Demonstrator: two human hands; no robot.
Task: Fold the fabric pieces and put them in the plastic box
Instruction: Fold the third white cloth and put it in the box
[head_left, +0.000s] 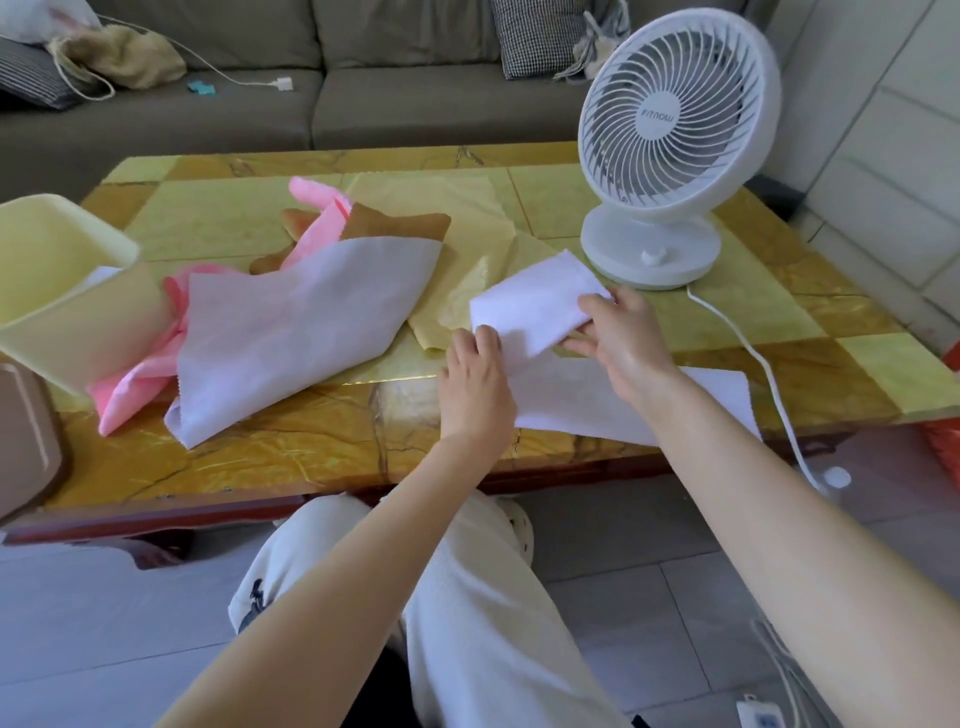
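A white fabric piece (540, 306) lies partly folded near the table's front edge, its lower half (597, 405) flat on the top. My right hand (623, 338) pinches the raised upper flap between thumb and fingers. My left hand (475, 379) rests on the fabric's left side, fingers bent over its edge. A second white piece (291, 338) lies to the left over pink fabric (130, 395), brown fabric (400, 223) and a yellow sheet (457, 291). The pale yellow plastic box (57, 291) stands at the table's left, with something white inside.
A white desk fan (670, 145) stands on the marble-patterned table (291, 452) at the right, its cable (769, 379) trailing over the front edge. A grey sofa (363, 93) with cushions lies behind. A brown object (26, 436) sits at the front left. My knee is below the table.
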